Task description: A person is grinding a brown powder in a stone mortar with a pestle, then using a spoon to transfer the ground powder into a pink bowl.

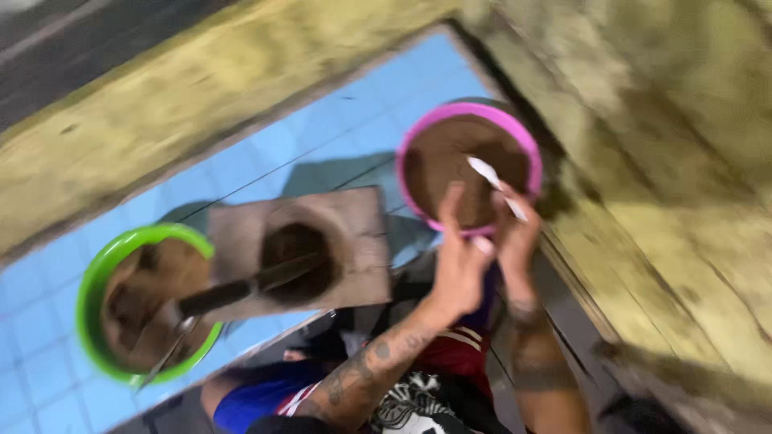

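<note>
pink bowl (412, 153) up at the tiled edge, full of brown paste, and both hands meet at its near rim: right hand (515, 233) pinching a white scraper (496, 183), left hand (460, 261) with fingers loosely curled on the rim, holding nothing that i can see. green bowl (87, 297) and the wooden mould (362, 233) also carry paste, a tool lying across them, so the filling looks partway done.
</note>
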